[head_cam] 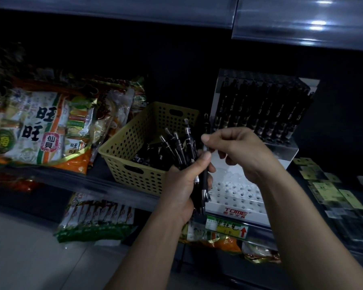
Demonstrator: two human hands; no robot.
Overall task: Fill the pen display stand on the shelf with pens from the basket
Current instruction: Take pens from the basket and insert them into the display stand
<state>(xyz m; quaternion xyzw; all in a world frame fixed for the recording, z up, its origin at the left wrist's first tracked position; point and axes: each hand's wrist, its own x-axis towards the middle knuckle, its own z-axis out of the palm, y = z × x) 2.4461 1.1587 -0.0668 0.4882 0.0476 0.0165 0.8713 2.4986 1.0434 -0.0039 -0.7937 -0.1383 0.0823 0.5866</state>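
Note:
A white stepped pen display stand (237, 197) sits on the shelf at centre right. Its back rows hold several black pens (260, 109); the front rows show bare holes. To its left stands a yellow perforated basket (134, 132) with more black pens (149, 155) inside. My left hand (184, 183) grips a bundle of several black pens (182, 147) in front of the basket, tips pointing up. My right hand (237, 149) pinches the top of one pen (205, 122) from that bundle, just in front of the stand.
Large snack bags (44, 124) lie on the shelf left of the basket. More packets (96, 222) fill the shelf below. A price label (226, 227) sits on the shelf edge under the stand. Small flat packs (331, 189) lie at the right. An upper shelf rail (302, 24) overhangs.

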